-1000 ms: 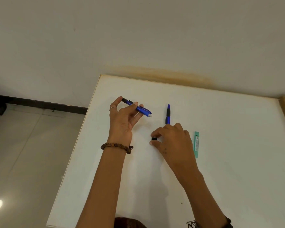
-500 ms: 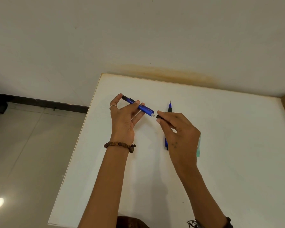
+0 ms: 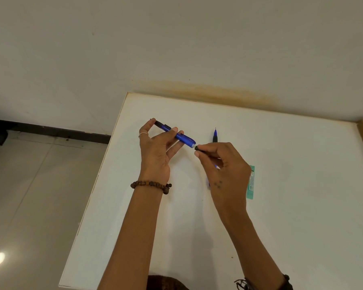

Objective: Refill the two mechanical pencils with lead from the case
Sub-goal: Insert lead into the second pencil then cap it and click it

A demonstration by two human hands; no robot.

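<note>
A: What takes up most of the view?

B: A plain off-white wall (image 3: 176, 49) with a yellowish stain just above the far edge of the white worktop (image 3: 302, 206). To the left lies a pale tiled floor (image 3: 29, 195) with a dark skirting strip along the wall's foot.

A: And the hands?

B: Both forearms reach up from the bottom edge. The left hand (image 3: 155, 151) is raised over the worktop, palm toward the camera, and grips a blue mechanical pencil (image 3: 181, 137) between thumb and fingers; the index fingertip rests on its dark far end. The pencil slants down to the right, its pale near end pointing toward the other hand. The right hand (image 3: 224, 166) has its fingers curled, and thumb and index finger pinch a small black cap (image 3: 198, 147) right at that pale end, touching it or very nearly so; I cannot tell which.

A: Where is the other pencil?

B: The second mechanical pencil (image 3: 215, 136) lies on the worktop, tip pointing away toward the wall. The right hand covers most of it; only the tip section and a sliver of blue below the palm show.

A: The lead?

B: A teal lead case (image 3: 250, 185) lies flat on the worktop just right of the right hand, partly behind it, running roughly parallel to the lying pencil.

A: Anything smaller?

B: A brown bead bracelet (image 3: 151, 185) on the left wrist, a thin ring (image 3: 143, 134) on a left finger, and a dark band (image 3: 285, 281) on the right wrist.
</note>
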